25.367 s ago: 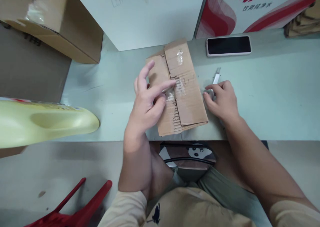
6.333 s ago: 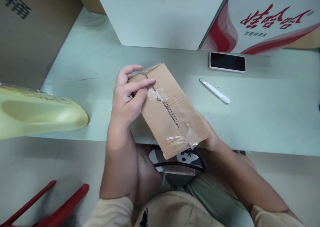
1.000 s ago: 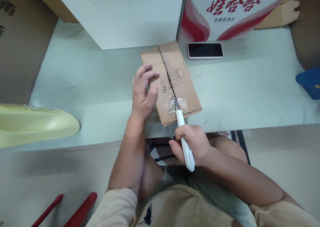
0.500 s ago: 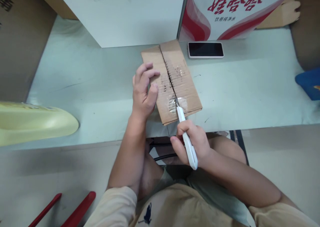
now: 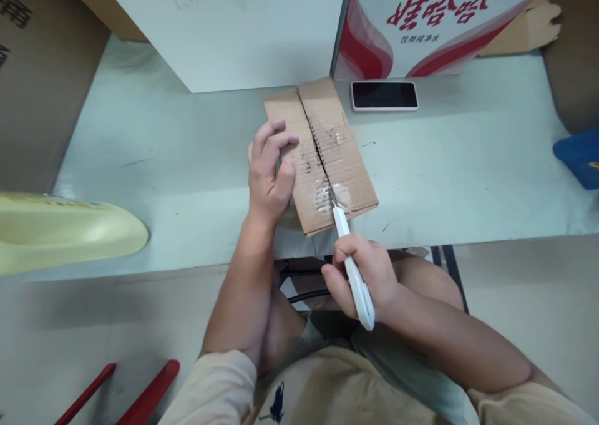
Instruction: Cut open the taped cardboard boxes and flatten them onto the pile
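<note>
Cardboard box [image 5: 349, 153], small and brown, lies on the pale green table [image 5: 458, 163] close to the near edge, square in front of the seated person, its far end slanting a little to the person's left. A dark, open seam runs lengthwise down the middle of its top, and a shiny patch of clear tape [image 5: 342, 195] crosses that seam toward the near end. The left hand [image 5: 270, 178] rests against the box's left side, fingers loosely bent and slightly parted, fingertips on the top face, steadying more than gripping as far as I can see. The right hand [image 5: 372, 272] is closed around a white knife [image 5: 356, 279], its handle slanting back over the person's lap; the narrow metal blade meets the seam at the tape, though from here I can't tell how deep it goes. Beyond the box stands a big white box [image 5: 253, 38], and beside that a red-and-white carton [image 5: 421, 32] with a phone [image 5: 384, 96] lying before it, dark screen up. Over on the person's left there's a pale yellow jug [image 5: 70, 231] by the table edge; away to the right, a blue object [image 5: 580, 156] is cut off by the edge of view.
</note>
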A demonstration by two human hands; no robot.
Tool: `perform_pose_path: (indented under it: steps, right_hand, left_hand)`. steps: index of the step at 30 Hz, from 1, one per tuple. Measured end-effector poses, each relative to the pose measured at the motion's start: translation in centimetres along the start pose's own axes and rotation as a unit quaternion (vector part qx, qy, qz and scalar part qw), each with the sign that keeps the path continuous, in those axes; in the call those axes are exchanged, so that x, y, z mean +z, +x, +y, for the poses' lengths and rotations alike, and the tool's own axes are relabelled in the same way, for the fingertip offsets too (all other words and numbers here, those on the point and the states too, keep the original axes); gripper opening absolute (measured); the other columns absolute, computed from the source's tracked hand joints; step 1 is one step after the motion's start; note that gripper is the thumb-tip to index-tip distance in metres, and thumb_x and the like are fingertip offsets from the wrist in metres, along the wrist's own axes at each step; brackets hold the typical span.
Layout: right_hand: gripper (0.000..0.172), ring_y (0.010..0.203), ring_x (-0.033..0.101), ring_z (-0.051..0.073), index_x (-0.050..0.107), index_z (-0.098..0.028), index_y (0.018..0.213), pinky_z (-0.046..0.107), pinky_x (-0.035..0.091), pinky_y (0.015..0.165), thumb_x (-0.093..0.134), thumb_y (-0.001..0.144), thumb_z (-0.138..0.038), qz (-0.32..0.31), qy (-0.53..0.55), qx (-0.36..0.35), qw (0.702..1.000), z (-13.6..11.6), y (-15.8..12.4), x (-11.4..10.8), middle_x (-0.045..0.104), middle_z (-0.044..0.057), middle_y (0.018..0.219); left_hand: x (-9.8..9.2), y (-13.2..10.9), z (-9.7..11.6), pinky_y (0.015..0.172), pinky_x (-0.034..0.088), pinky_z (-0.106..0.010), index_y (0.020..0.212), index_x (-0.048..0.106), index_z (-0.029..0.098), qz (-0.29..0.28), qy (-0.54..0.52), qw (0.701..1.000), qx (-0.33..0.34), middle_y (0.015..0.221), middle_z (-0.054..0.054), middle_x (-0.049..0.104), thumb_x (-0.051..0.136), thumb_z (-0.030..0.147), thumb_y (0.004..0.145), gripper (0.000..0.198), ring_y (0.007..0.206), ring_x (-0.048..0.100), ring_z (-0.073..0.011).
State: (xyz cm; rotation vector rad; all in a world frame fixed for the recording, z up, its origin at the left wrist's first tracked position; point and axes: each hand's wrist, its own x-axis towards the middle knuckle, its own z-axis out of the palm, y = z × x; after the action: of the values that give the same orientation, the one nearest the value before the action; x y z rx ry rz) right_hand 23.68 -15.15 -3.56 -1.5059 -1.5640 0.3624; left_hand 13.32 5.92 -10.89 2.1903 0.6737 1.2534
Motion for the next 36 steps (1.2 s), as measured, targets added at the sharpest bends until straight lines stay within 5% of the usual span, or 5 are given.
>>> perform_pose_path:
  steps: [36]
  right_hand:
    - [0.014, 0.04, 0.045, 0.008, 0.041, -0.025, 0.086, 0.02, 0.04, 0.045, 0.052, 0.087, -0.018, -0.01, -0.034, -0.01, 0.999, -0.7, -0.3, -2.2, 0.049, -0.01, 0.053]
  left_hand:
    - [0.2, 0.2, 0.2, 0.122, 0.043, -0.054, 0.124, 0.063, 0.032, 0.016, 0.005, 1.0, -0.011, 0.143, -0.009, 0.063, 0.04, 0.067, 0.102, 0.047, 0.139, 0.057, -0.0299]
